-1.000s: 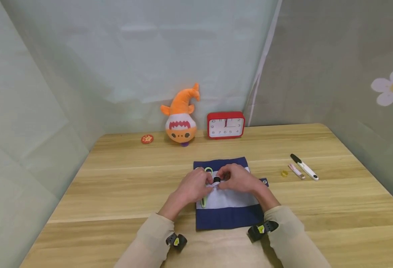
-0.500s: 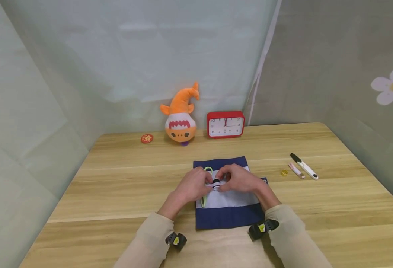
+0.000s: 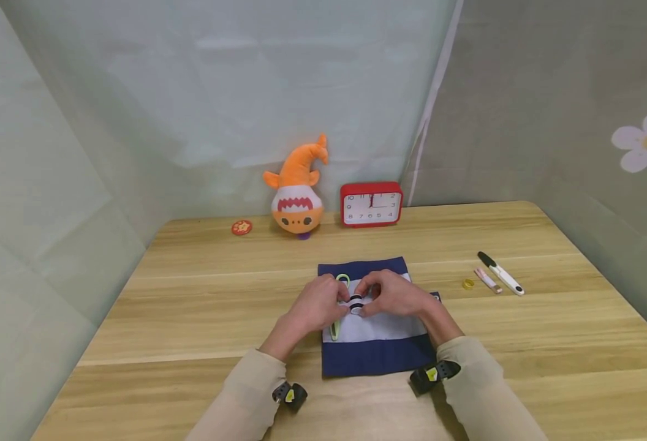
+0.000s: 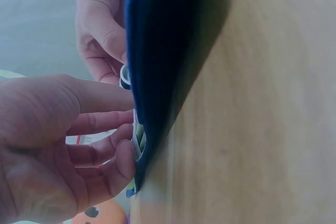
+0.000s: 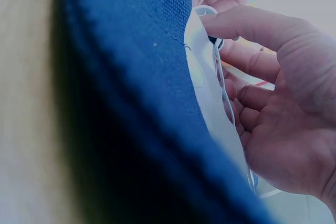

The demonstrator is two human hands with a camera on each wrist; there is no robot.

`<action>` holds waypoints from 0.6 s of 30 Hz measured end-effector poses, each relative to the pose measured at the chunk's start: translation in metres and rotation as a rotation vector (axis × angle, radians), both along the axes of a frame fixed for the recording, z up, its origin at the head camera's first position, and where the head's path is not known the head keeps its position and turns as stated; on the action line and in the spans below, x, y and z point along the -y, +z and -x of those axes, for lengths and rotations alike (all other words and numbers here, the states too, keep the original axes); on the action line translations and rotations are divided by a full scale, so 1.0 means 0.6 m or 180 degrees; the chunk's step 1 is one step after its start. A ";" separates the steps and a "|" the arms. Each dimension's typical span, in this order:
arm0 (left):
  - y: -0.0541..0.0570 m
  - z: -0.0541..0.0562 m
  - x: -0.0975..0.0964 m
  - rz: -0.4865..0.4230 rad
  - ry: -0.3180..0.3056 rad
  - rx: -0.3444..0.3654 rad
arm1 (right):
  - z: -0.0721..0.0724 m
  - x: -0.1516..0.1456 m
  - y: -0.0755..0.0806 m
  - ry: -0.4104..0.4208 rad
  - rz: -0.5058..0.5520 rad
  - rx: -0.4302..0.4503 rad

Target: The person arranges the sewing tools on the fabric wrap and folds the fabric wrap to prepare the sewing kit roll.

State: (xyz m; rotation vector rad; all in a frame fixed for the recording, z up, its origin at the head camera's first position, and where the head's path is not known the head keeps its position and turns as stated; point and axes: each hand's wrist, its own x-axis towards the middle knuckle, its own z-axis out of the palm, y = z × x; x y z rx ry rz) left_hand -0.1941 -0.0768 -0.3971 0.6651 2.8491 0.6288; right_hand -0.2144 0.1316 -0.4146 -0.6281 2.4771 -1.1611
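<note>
On a navy-and-white cloth roll (image 3: pixel 378 358) lies a small spool of black thread (image 3: pixel 356 304) with white ends, a white band crossing its middle. My left hand (image 3: pixel 319 303) pinches at the left side of the spool and band. From the right, my right hand (image 3: pixel 392 295) holds the spool between thumb and forefinger. In the right wrist view my right thumb (image 5: pixel 247 23) rests right at the spool's white ring end (image 5: pixel 206 10). Scissors with light green handles (image 3: pixel 342 280) lie along the cloth's left side, partly hidden by my left hand.
Right of the cloth lie a yellow ring (image 3: pixel 469 284), a small pink-and-white item (image 3: pixel 488 281) and a slim black-and-white tool (image 3: pixel 501 274). At the back stand an orange shark plush (image 3: pixel 297 190) and a red clock (image 3: pixel 371 205), beside a red disc (image 3: pixel 241 228).
The spool has slid toward me under the white band, so black now shows on both sides of the band. Both hands have stayed nearly in place.
</note>
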 end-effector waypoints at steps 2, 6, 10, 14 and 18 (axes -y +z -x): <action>0.000 0.000 0.000 0.0007 0.0001 0.0000 | 0.000 0.001 0.001 -0.0024 -0.0007 0.0002; 0.000 0.000 0.000 0.0017 -0.0016 -0.0009 | 0.000 0.002 0.002 -0.0063 0.0006 0.0017; -0.003 0.001 0.000 0.0041 -0.0086 -0.0101 | 0.000 0.002 0.002 -0.0089 0.0001 0.0016; -0.005 0.001 0.000 0.0043 -0.0114 -0.0157 | 0.000 0.002 0.001 -0.0097 -0.0005 -0.0006; -0.006 0.002 0.000 0.0010 -0.0094 -0.0123 | -0.001 0.002 0.000 -0.0104 -0.0013 -0.0006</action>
